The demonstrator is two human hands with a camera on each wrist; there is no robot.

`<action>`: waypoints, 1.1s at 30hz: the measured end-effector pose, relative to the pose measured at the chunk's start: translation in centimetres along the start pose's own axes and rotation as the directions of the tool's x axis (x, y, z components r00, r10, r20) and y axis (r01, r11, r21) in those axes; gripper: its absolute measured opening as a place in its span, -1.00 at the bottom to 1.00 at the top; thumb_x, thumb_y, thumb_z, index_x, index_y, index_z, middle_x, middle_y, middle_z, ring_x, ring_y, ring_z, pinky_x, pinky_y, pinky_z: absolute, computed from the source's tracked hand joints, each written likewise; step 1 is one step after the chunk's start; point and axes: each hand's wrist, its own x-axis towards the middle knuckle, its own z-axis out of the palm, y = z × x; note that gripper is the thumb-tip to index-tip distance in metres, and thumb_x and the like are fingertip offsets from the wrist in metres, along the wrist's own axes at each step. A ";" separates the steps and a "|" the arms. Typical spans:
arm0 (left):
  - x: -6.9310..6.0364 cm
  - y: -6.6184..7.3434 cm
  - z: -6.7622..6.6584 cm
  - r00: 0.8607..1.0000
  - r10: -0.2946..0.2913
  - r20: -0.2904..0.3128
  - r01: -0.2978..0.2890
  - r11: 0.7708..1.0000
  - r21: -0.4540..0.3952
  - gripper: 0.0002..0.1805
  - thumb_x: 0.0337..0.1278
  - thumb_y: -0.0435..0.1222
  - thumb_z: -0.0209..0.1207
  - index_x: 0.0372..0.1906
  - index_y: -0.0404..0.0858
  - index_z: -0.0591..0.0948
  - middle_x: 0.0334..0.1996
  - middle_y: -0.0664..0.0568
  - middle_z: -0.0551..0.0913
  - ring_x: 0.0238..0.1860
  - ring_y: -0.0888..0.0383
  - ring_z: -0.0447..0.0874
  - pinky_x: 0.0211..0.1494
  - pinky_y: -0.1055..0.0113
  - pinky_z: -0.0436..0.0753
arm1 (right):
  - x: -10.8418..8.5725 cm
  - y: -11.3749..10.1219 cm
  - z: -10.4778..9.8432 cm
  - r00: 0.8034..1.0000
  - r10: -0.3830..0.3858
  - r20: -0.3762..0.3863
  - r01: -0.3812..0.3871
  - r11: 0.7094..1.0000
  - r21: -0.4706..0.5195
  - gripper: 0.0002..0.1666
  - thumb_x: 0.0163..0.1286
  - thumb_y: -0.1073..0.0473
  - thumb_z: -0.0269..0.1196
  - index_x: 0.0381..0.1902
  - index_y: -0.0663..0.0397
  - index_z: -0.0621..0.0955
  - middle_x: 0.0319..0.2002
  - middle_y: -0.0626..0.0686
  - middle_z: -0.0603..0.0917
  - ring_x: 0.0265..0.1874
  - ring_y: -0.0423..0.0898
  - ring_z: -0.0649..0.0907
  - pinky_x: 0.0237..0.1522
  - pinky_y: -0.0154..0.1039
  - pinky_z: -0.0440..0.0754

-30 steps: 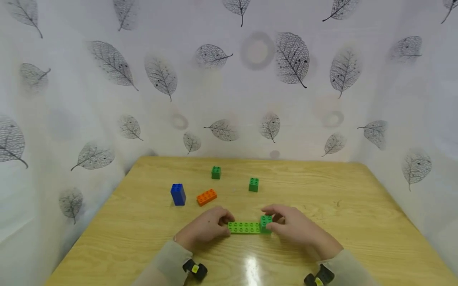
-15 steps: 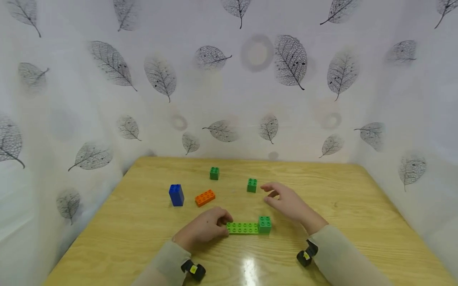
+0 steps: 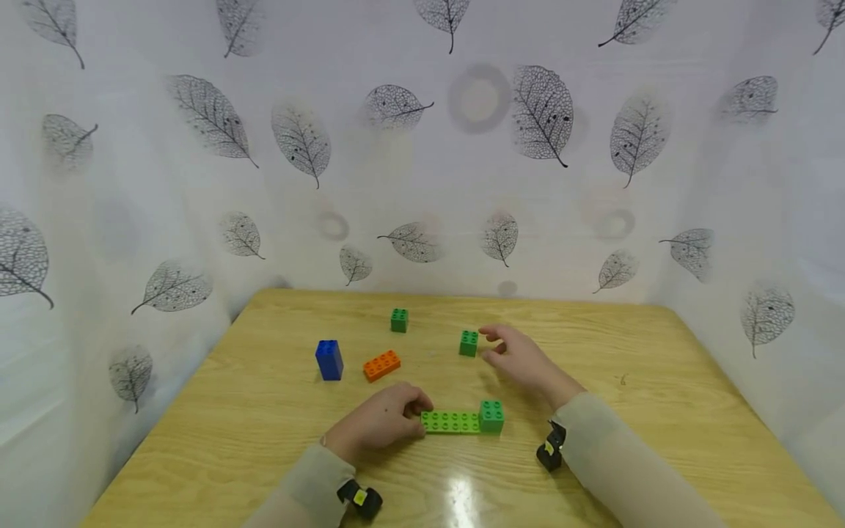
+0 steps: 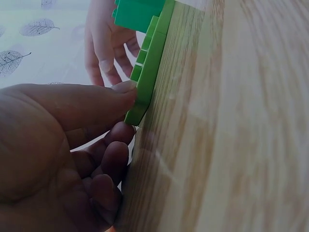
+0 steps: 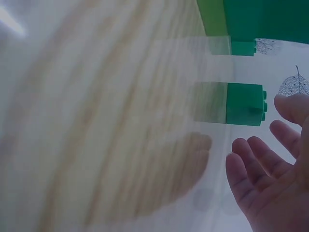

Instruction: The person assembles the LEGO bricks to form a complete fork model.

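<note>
My left hand (image 3: 381,416) pinches the left end of a flat lime-green building plate (image 3: 451,422) lying on the table. In the left wrist view the thumb lies on the end of the plate (image 4: 148,72), fingers curled at its far side. A green brick (image 3: 491,416) sits on the plate's right end. Just right of a separate green brick (image 3: 469,343) is my right hand (image 3: 524,361), fingers apart and holding nothing. The right wrist view shows a gap between that hand (image 5: 275,169) and the green brick (image 5: 245,104).
Another green brick (image 3: 399,320) stands farther back. An orange brick (image 3: 381,365) lies left of centre, with a tall blue block (image 3: 328,360) upright beside it. The wooden table (image 3: 627,374) meets a leaf-patterned curtain (image 3: 455,183) at the back and sides.
My right hand has let go of the green brick on the plate and moved away and forward to the separate green brick. The left hand stays on the plate.
</note>
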 end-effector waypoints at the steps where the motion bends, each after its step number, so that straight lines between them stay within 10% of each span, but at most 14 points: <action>1: 0.0 0.0 0.0 1.000 0.000 -0.001 0.000 1.000 0.003 -0.71 0.18 -0.22 0.35 0.02 0.00 0.67 -0.16 0.28 0.59 -0.12 0.23 0.54 0.03 0.18 0.54 | 0.2 0.0 0.0 1.000 0.001 0.006 -0.001 1.000 -0.007 -0.37 0.48 0.14 0.26 0.44 0.11 0.41 0.26 0.19 0.53 0.08 0.07 0.61 0.09 0.08 0.59; 33: 0.0 0.1 0.0 1.000 0.008 -0.005 -0.007 1.000 0.027 -0.69 0.15 -0.22 0.35 0.02 -0.01 0.67 -0.18 0.28 0.59 -0.14 0.25 0.54 0.01 0.23 0.55 | 2.2 -0.3 0.5 0.998 0.013 0.066 -0.002 0.986 -0.167 -0.55 0.44 0.10 0.30 0.25 -0.05 0.57 -0.03 -0.03 0.65 -0.03 -0.06 0.63 0.07 0.02 0.59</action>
